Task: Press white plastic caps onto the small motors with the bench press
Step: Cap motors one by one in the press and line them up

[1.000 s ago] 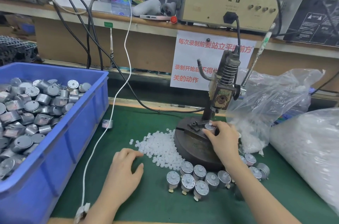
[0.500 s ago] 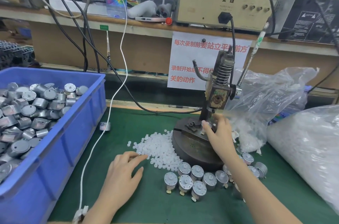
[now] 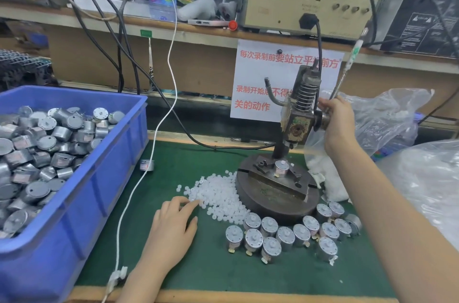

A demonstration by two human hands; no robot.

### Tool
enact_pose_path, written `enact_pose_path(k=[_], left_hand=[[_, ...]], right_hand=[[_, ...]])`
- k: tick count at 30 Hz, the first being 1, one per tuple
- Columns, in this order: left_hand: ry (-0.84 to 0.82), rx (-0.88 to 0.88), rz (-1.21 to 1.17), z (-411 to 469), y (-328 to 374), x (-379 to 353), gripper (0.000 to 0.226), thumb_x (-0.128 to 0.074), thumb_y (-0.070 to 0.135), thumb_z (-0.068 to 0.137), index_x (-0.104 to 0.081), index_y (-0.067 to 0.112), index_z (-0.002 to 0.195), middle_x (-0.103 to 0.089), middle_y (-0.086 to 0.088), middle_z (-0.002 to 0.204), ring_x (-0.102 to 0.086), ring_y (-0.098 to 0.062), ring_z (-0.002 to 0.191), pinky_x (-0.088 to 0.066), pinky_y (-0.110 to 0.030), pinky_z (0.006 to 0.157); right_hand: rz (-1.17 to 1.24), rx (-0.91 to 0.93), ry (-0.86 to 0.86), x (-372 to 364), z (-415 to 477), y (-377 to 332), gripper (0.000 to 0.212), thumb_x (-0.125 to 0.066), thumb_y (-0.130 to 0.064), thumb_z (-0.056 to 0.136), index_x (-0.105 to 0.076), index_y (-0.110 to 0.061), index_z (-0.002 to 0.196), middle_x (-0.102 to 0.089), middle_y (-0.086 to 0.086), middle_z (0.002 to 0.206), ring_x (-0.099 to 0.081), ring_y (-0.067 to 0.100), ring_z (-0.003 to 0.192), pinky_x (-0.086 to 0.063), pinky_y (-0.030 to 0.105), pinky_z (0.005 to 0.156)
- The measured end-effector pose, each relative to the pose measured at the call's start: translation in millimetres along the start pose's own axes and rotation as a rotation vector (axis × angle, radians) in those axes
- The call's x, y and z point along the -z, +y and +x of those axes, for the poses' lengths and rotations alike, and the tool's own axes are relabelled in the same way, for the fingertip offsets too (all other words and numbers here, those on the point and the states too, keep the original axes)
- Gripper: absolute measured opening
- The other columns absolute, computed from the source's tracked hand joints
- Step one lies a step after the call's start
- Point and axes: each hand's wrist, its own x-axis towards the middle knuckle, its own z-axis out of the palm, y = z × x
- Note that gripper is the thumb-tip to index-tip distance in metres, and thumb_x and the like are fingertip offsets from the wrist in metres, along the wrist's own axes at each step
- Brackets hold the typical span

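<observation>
The right hand [image 3: 337,124] closes around the lever [image 3: 344,74] at the side of the bench press [image 3: 300,114], above a motor [image 3: 281,168] seated in the fixture on its round base. The left hand [image 3: 173,225] lies open on the green mat [image 3: 206,270], fingertips touching the pile of white caps [image 3: 218,193]; capped motors [image 3: 285,235] stand clustered just in front of the base.
</observation>
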Motion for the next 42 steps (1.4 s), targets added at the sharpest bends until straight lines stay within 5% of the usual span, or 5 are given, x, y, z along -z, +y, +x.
enact_pose_path(k=[16,24,33,37,42], left_hand=[[0.024,0.085,-0.026,4.9,2.7,2.4,0.04,-0.048,0.023,0.092,-0.049,0.02,0.131,-0.048,0.004,0.121,-0.041,-0.018,0.11,-0.03,-0.027,0.096],[0.033,0.085,-0.036,2.4,3.3,3.4,0.039,-0.048,0.023,0.092,-0.05,0.018,0.131,-0.049,0.004,0.121,-0.041,-0.018,0.11,-0.031,-0.027,0.098],[0.078,0.073,-0.177,3.0,1.0,6.4,0.021,-0.061,0.016,0.086,-0.068,0.013,0.106,-0.054,0.004,0.097,-0.04,-0.012,0.09,-0.032,-0.021,0.084],[0.084,0.072,-0.191,2.9,1.8,7.9,0.016,-0.061,0.013,0.086,-0.07,0.012,0.1,-0.054,0.005,0.09,-0.04,-0.011,0.086,-0.031,-0.02,0.079],[0.107,0.095,-0.23,1.1,2.3,9.9,0.015,-0.062,0.006,0.085,-0.07,0.012,0.096,-0.051,0.009,0.083,-0.048,-0.016,0.086,-0.033,-0.021,0.073]], right_hand=[[0.209,0.226,0.121,-0.4,-28.3,-3.2,0.033,-0.048,-0.009,0.092,-0.038,-0.016,0.061,-0.04,-0.014,0.043,-0.056,0.004,0.053,-0.044,0.013,0.058],[0.128,0.286,0.085,4.6,-35.6,2.7,0.037,-0.042,-0.013,0.097,-0.038,-0.015,0.06,-0.05,-0.005,0.054,-0.062,-0.001,0.063,-0.045,0.008,0.067],[-0.083,0.36,0.021,4.9,-40.4,9.3,0.021,-0.046,0.0,0.091,-0.048,-0.018,0.101,-0.056,-0.004,0.097,-0.054,-0.002,0.091,-0.044,0.012,0.082],[-0.051,0.224,0.057,11.0,-36.4,10.6,0.05,-0.044,-0.009,0.094,-0.03,-0.011,0.141,-0.048,-0.002,0.13,-0.049,0.004,0.114,-0.04,0.006,0.083],[-0.319,0.073,0.185,20.7,-59.7,53.1,0.046,-0.041,-0.013,0.094,-0.036,-0.011,0.139,-0.047,-0.001,0.124,-0.044,0.005,0.102,-0.033,0.021,0.087]])
